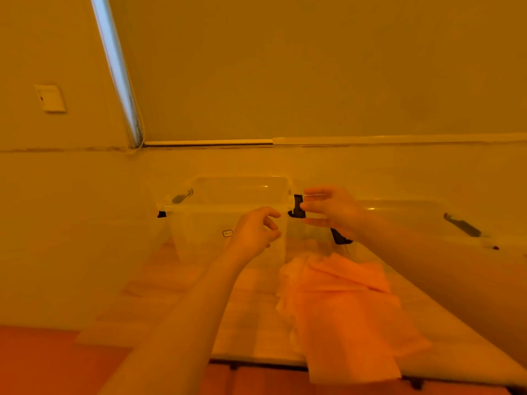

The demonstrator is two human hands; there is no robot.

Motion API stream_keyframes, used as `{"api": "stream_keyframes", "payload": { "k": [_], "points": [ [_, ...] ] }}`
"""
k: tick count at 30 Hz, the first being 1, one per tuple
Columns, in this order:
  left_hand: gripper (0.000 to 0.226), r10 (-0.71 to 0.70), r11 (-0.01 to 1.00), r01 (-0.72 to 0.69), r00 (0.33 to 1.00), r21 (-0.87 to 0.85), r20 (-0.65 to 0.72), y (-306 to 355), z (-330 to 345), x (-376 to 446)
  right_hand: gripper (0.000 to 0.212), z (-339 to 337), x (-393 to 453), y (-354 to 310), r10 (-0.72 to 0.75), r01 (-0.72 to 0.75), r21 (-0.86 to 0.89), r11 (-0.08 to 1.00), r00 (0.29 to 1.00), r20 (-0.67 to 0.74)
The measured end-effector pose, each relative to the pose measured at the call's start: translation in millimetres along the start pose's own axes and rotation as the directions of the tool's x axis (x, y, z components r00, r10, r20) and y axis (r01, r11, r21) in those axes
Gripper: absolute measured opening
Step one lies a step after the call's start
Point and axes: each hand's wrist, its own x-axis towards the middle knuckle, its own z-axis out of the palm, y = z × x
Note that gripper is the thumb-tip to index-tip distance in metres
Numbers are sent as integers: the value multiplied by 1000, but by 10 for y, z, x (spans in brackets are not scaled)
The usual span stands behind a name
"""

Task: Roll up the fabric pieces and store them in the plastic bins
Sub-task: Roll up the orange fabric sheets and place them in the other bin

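Hard to see: strong orange light washes out colours; the clear plastic bin (228, 206) almost blends into the pale wall.
Cut off: a second clear plastic bin (422, 220) runs toward the right edge, partly behind the right forearm.
Left hand (253, 232): fingers loosely curled in front of the first bin's near wall; whether it touches the bin is unclear.
Right hand (330, 209): fingers spread, fingertips at the black latch clip (298, 206) on the bin's right end.
Fabric: a crumpled pale pink fabric pile (342, 309) lies unrolled on the light tabletop (245, 323), overhanging its near edge.
Around: a white wall switch plate (50, 98) upper left.
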Motion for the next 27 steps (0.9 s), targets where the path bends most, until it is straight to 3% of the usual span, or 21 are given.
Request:
{"api": "stream_keyframes", "payload": {
  "k": [6, 11, 17, 21, 24, 27],
  "points": [
    [38, 9, 1000, -10, 998, 30, 55, -147, 447, -333, 47, -479, -350, 612, 76, -81, -68, 994, 994, -77],
    [42, -64, 998, 65, 994, -8, 86, -327, 784, -420, 43, -722, -487, 1083, 164, -170, -44, 984, 979, -121],
    [40, -124, 992, 122, 985, 27, 119, -525, 1072, -449, 34, -921, -504, 1547, 73, -154, -415, 897, 976, -205],
    [48, -170, 986, 167, 974, 27, 149, -620, 1177, -397, 34, -1050, -436, 1662, -16, -112, -631, 767, 981, -194],
    [55, -183, 982, 173, 968, 71, 174, -664, 1221, -378, 38, -1107, -363, 1748, 1, -97, -712, 695, 991, -133],
    [55, -186, 982, 182, 966, 39, 177, -704, 1261, -363, 38, -1103, -298, 1835, 20, -91, -714, 695, 994, -107]
  ]
}}
